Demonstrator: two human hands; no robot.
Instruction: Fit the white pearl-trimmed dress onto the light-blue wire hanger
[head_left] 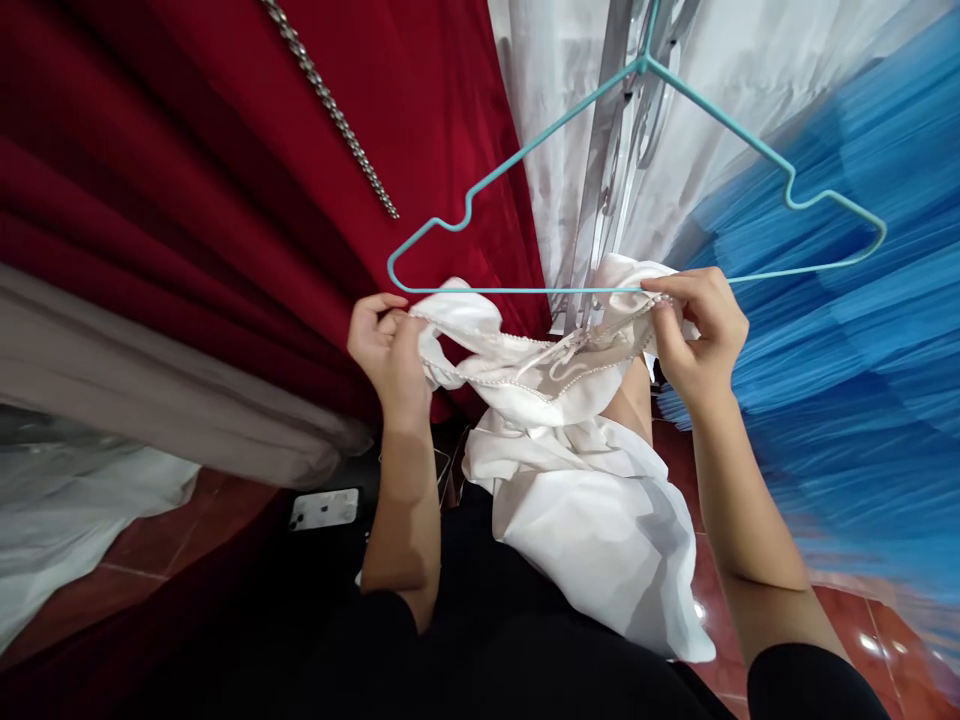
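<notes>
A white dress (592, 530) with a beaded neckline hangs down in front of my body, its top stretched between my two hands. My left hand (390, 345) pinches the shoulder part on the left side, fingers closed on the fabric. On the other side my right hand (701, 330) grips the opposite shoulder between thumb and fingers. Right above the dress is a light-blue hanger (555, 128), its bottom bar running just over the neckline and passing by my right fingers. Whether those fingers also touch the bar, I cannot tell. Thin ties lie inside the neck opening.
Red fabric (442, 120) with a beaded silver strip (330, 100) fills the left. A blue tulle garment (840, 330) is on the right. Behind the hanger stands a metal rack (611, 150) with white fabric. A phone (324, 509) lies low at left, above a red tiled floor (862, 630).
</notes>
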